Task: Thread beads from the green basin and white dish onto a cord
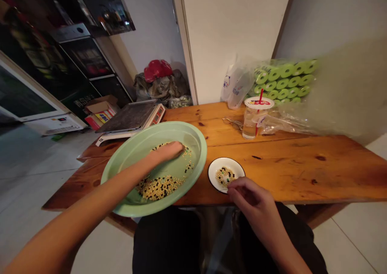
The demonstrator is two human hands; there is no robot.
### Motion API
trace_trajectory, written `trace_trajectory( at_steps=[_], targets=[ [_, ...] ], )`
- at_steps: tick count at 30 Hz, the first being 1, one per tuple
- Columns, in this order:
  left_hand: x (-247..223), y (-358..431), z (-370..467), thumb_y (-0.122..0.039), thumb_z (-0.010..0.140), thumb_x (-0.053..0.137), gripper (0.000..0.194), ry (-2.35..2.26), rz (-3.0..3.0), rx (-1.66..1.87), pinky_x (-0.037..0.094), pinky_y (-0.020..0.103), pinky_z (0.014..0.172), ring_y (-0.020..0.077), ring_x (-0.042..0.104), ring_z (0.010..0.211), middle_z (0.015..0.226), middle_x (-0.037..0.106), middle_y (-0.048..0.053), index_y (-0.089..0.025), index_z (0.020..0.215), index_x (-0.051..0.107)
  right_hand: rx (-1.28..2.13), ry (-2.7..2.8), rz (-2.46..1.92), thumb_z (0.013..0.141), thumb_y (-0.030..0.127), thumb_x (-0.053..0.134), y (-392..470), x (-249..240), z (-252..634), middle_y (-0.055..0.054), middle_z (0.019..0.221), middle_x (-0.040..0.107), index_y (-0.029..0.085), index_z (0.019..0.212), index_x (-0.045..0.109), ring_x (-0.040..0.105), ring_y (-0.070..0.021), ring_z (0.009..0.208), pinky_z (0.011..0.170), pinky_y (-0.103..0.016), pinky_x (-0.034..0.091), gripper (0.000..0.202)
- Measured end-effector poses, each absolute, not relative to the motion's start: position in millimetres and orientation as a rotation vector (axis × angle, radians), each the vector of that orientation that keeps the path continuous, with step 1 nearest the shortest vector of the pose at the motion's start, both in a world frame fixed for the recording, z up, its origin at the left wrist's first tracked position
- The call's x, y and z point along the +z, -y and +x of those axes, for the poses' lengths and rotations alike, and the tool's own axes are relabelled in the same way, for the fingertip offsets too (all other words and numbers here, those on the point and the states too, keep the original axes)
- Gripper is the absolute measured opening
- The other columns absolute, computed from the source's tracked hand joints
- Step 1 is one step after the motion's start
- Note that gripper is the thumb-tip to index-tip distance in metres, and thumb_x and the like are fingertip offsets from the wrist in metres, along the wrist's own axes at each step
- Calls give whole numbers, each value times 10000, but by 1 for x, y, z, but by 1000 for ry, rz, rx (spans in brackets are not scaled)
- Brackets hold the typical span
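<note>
My left hand [173, 150] reaches into a wide pale green basin [117, 165], its fingers curled down at the far side. What those fingers hold, if anything, is hidden. Yellow and black beans [160, 188] lie heaped in the near part of the basin, with others scattered around the hand. To the right stands a small white dish [213, 176] with a dark rim, holding a few yellow, black and greenish beans [224, 176]. At the dish's near right edge, my right hand [255, 199] has thumb and forefinger pinched together; anything between them is too small to make out.
The wooden table [290, 165] carries a scale [130, 117] behind the basin. A lidded plastic cup [250, 121] with a red straw stands at the back, beside plastic bags [237, 82] and packed green rolls [284, 80]. My legs [166, 241] are under the front edge.
</note>
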State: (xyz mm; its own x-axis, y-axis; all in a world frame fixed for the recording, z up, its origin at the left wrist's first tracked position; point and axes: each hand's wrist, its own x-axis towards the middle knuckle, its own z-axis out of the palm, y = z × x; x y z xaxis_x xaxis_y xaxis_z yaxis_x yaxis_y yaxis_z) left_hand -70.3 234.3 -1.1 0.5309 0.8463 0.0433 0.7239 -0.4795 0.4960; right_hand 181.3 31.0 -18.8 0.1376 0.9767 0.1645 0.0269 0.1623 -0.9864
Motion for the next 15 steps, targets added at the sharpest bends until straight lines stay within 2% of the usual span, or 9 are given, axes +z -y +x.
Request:
trace_trajectory(
  at_steps=[3,6,7,9,12,15],
  targets=[
    [26,-197,-67,-310,867,698,198,-1306,2188,650,570,349,757,184,686,713,750,734,54,-132,779,698,958,1197,-1130,857,263,670,-30,-14,182,6,709,639,218,758,673,580,-121,628,556,-199,471,109],
    [44,-124,-52,-324,899,642,183,-1306,1991,927,590,323,712,188,719,730,823,771,62,-158,912,717,968,1191,-951,906,204,633,-22,-6,179,-8,812,702,233,830,682,683,-128,793,737,-199,549,95],
    [46,-98,-43,-323,889,661,156,-1271,1902,1014,592,288,665,167,718,688,794,772,40,-180,892,725,982,1177,-868,927,181,610,-19,-4,177,-12,857,717,236,862,680,705,-133,855,810,-215,559,111],
    [41,-53,-20,-216,786,781,36,-1020,1409,1231,589,246,600,139,708,603,744,771,14,-203,810,758,1005,1147,-725,956,139,571,-12,-1,173,-25,938,733,233,911,671,724,-146,939,901,-257,565,144],
    [23,-18,13,-149,729,836,81,-791,870,1255,589,187,588,108,710,593,705,767,-1,-205,769,793,995,1147,-611,955,80,556,-5,-1,170,-44,995,750,217,948,662,729,-153,977,910,-278,585,173],
    [7,-17,29,-149,691,876,101,-684,615,1251,582,141,566,85,702,564,666,760,-11,-187,747,801,968,1188,-575,930,8,547,-3,-2,169,-57,1056,754,207,994,665,726,-171,1024,905,-302,603,240]
  ],
)
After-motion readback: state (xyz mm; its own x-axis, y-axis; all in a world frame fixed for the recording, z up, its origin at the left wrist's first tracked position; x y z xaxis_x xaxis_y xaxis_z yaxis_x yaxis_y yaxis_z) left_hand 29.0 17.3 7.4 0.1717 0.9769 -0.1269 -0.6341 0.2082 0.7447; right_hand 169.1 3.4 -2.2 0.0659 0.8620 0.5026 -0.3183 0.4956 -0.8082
